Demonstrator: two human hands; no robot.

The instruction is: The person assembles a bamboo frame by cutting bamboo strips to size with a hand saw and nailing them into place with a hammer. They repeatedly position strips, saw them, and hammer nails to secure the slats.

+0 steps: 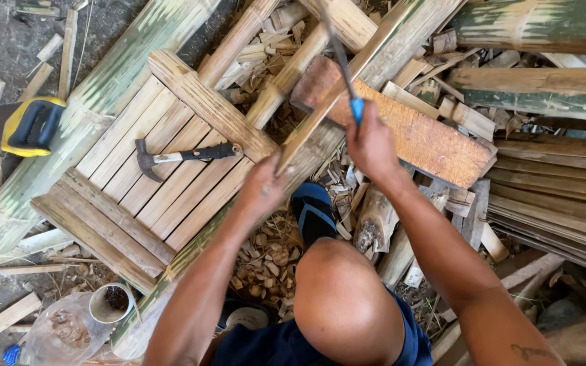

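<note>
Left hand closed around lower end of bamboo strip, strip slanting up across reddish wooden block. Right hand wrapped tight on blue-handled blade, edge against strip. Claw hammer lies on slatted bamboo panel, well left. Yellow-handled saw far left.
</note>
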